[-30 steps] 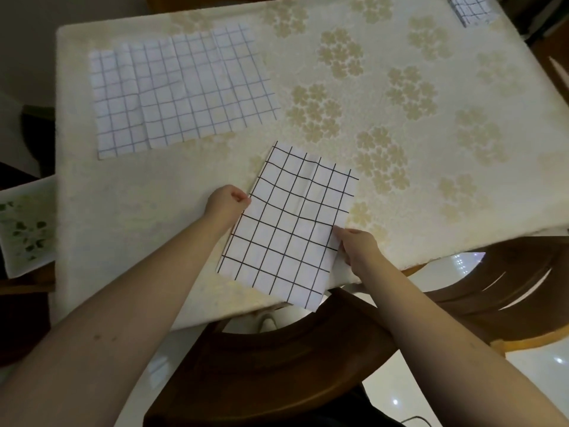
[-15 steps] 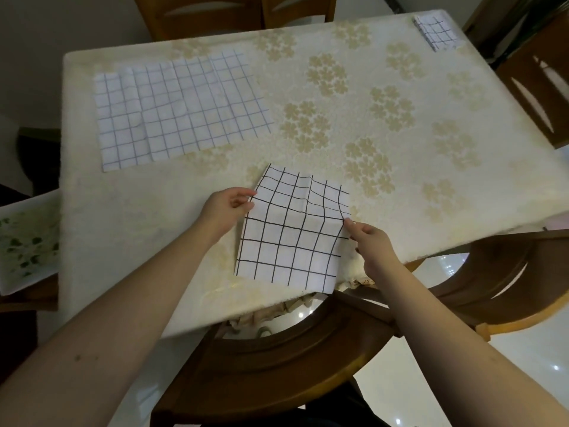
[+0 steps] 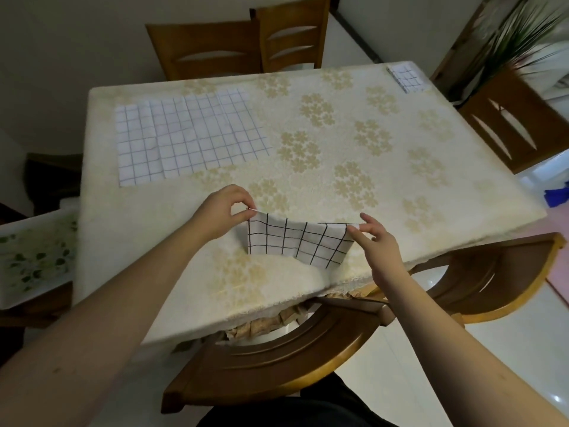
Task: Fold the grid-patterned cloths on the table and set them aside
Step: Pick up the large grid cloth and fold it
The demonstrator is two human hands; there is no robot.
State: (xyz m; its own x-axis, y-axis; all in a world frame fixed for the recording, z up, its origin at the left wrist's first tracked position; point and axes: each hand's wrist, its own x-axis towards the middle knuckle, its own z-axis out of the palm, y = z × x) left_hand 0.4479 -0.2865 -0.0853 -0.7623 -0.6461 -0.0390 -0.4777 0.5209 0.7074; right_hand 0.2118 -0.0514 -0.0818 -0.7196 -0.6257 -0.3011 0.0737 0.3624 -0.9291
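Black-grid cloth point(image 3: 297, 243): located at the near edge of the table point(image 3: 446, 192), held up by its upper corners, upper edge sagging between them, lower edge at the tablecloth; left hand point(image 3: 220, 212): grip narrow, thumb and forefinger pinching the upper left corner; right hand point(image 3: 374, 241): grip narrow, thumb and forefinger pinching the upper right corner, remaining fingers spread upward; blue-grid cloth point(image 3: 187, 135): lying flat and unfolded at the far left of the table, well apart from both hands; small folded cloth point(image 3: 405, 78): at the far right corner; wooden chair back point(image 3: 308, 349): directly below the near table edge.
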